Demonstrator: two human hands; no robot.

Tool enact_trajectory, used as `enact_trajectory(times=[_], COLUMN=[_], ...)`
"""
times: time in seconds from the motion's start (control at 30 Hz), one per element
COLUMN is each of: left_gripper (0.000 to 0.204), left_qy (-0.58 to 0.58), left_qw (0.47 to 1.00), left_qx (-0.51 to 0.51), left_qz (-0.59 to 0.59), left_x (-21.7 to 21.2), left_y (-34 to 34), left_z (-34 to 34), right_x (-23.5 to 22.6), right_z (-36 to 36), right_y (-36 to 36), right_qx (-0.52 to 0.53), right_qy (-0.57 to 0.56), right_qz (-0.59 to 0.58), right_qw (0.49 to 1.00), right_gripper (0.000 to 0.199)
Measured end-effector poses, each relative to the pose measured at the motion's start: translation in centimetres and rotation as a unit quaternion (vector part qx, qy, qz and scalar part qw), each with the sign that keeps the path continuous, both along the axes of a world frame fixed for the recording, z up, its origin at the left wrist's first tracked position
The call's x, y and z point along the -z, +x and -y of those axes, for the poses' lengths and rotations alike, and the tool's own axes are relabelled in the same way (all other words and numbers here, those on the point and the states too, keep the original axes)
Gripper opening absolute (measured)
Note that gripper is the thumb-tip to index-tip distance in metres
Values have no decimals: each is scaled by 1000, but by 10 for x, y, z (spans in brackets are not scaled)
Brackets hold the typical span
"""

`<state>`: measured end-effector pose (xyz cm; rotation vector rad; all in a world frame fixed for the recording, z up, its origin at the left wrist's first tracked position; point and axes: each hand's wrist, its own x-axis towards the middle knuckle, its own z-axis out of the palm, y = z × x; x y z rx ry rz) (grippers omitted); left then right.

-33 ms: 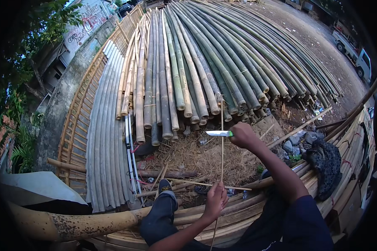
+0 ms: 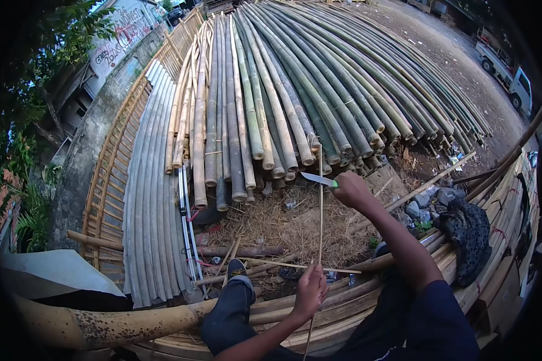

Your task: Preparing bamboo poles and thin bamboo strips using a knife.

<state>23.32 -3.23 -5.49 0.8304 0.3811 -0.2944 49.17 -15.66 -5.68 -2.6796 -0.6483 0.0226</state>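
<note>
My left hand [image 2: 310, 292] is closed around a thin bamboo strip [image 2: 320, 225], which stands nearly upright in front of me, its lower end running down past my wrist. In my right hand [image 2: 350, 190] is a knife [image 2: 317, 178] with a bright green handle, fingers wrapped round it. The blade points left and slightly up, crossing the strip below its top end. Whether the edge touches the strip, I cannot tell. Beyond the strip lies a large stack of bamboo poles [image 2: 295, 102], cut ends toward me.
Long split bamboo lengths [image 2: 337, 301] lie under my legs. A thick bamboo pole [image 2: 126, 322] crosses at lower left. Corrugated sheets [image 2: 150, 210] and a bamboo lattice [image 2: 105, 192] lean along the left wall. Stones [image 2: 418, 207] and a dark cloth [image 2: 467, 240] are at right.
The knife blade has tilted from nearly level to tip-up, and my right hand has dipped a little. My left hand still grips the strip at the same place.
</note>
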Motion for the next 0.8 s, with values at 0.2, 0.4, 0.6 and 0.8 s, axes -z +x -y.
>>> enact_trajectory(times=[0.2, 0.4, 0.6, 0.8], left_gripper=[28, 27, 27, 27], left_qy=[42, 72, 120, 26], left_qw=[999, 997, 992, 1000], left_qx=[17, -18, 2, -15], left_qz=[3, -4, 28, -5], left_x=[5, -4, -7, -3], left_y=[8, 7, 3, 11], left_z=[-6, -2, -1, -10], right_x=[-3, 2, -5, 0], right_z=[4, -14, 25, -19], right_y=[-3, -23, 13, -29], right_qx=[-81, -180, 7, -223], right_qy=[-1, 3, 22, 32], right_qz=[-36, 10, 60, -53], right_qw=[996, 984, 998, 973], right_gripper=[25, 21, 17, 23])
